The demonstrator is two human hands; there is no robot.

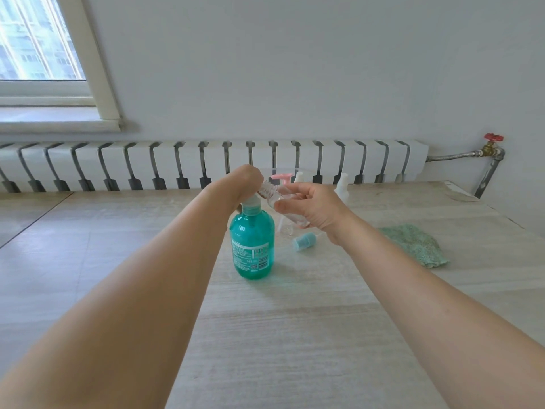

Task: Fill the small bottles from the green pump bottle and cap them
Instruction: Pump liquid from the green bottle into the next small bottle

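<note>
Head view: my left hand (246, 180) presses down on the pump head of the green bottle (252, 243), which stands upright mid-table; my wrist hides the fingers, so I cannot tell how they lie. My right hand (312, 209) grips a clear small bottle (283, 202), tilted, its open neck at the pump spout. A blue cap (303, 242) lies on its side just right of the green bottle, below my right hand. Behind my hands stand a pink-topped bottle (282, 178) and white bottles (342, 187). A green cloth (415, 245) lies well to the right, near the table (295, 335) edge. The near tabletop lies between my forearms.
</note>
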